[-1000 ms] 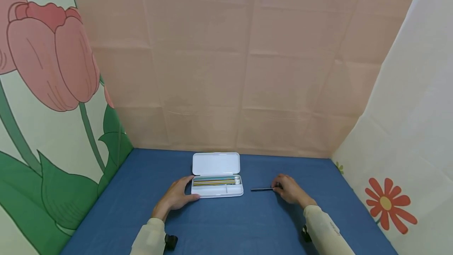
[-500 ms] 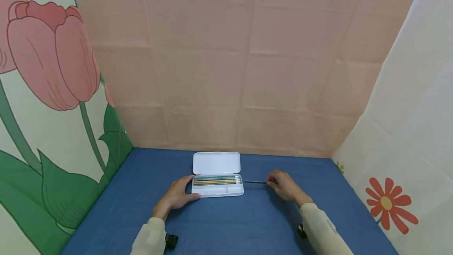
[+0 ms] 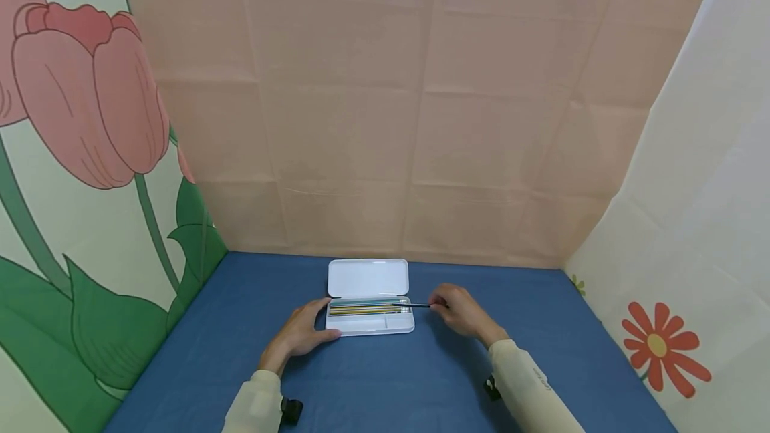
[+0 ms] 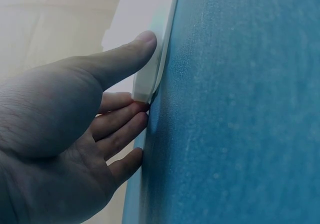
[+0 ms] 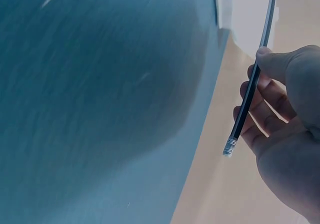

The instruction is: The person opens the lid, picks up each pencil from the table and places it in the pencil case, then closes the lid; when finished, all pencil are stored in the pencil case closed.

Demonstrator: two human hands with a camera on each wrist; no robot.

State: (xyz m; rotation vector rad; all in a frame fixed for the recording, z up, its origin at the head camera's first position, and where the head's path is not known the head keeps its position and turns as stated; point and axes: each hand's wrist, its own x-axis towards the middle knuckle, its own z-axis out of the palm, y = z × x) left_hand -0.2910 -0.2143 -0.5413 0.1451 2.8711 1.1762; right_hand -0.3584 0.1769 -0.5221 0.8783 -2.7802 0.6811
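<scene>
A white pencil case [image 3: 369, 325] lies with its lid [image 3: 368, 277] raised at the back. Several coloured pencils [image 3: 359, 310] rest in its rear compartment. At the case's left end, my left hand [image 3: 303, 329] holds it, thumb at the front corner and fingertips along the end. My right hand [image 3: 462, 311] pinches a dark pencil [image 5: 247, 98] between thumb and fingers, its metal-banded end [image 5: 230, 147] sticking out below them in the right wrist view. The pencil's other end reaches left over the case's right rim, above the pencils.
A blue cloth [image 3: 373, 386] covers the table. Behind it hangs a beige sheet [image 3: 385, 119]. Flower-printed cloths stand at the left [image 3: 90, 99] and right [image 3: 680, 219] sides.
My right hand has moved left and slightly back with the dark pencil, which now extends over the case. My left hand and the case have stayed put.
</scene>
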